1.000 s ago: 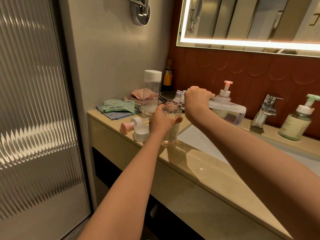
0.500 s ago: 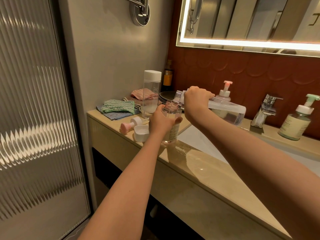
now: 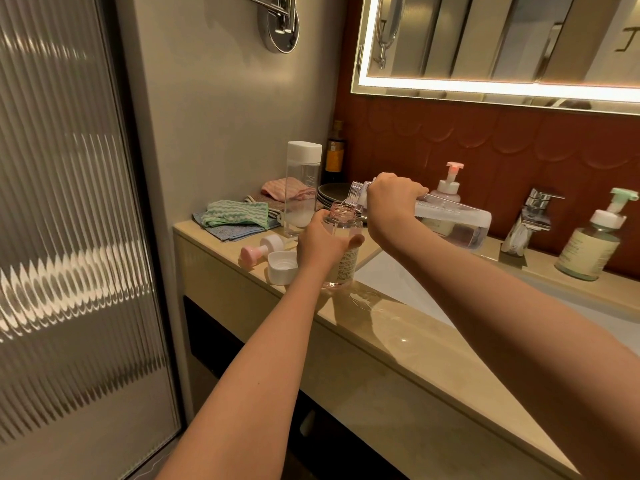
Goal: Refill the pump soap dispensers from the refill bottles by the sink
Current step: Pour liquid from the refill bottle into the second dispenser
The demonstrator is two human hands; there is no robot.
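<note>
The left hand (image 3: pixel 323 242) grips a clear dispenser bottle with a pink threaded neck (image 3: pixel 346 263), its fingers (image 3: pixel 356 241) curled round the body. The bottle stands upright on the beige stone tabletop (image 3: pixel 415 341), at the near left corner of the white sink basin (image 3: pixel 398 282), with its neck open.

The right hand (image 3: pixel 391 202) clamps the neck end of a large clear plastic refill bottle (image 3: pixel 457 220), fingers wrapped over the top. This bottle is tipped almost level, its base to the right and its ribbed open mouth just above the dispenser's neck. Clear liquid lies along its lower side.

Just left of the dispenser, a pink-and-white pump head (image 3: pixel 261 249) lies on its side on the tabletop, and a white screw cap (image 3: pixel 282 266) sits open side up, near the left hand.

Farther back stands a tall clear bottle with a white cap (image 3: pixel 303 188), with a little pale liquid at its bottom. Left of it lie folded green and blue cloths (image 3: pixel 235 218); behind it are a pink cloth (image 3: pixel 287 188) and a stack of dark plates (image 3: pixel 332 194).

Against the far wall stand a white dispenser with a pink pump (image 3: pixel 450 187), partly hidden by the refill bottle, a chrome tap (image 3: pixel 530 220), and at the right a pale green dispenser with a green pump (image 3: pixel 595 244).
</note>
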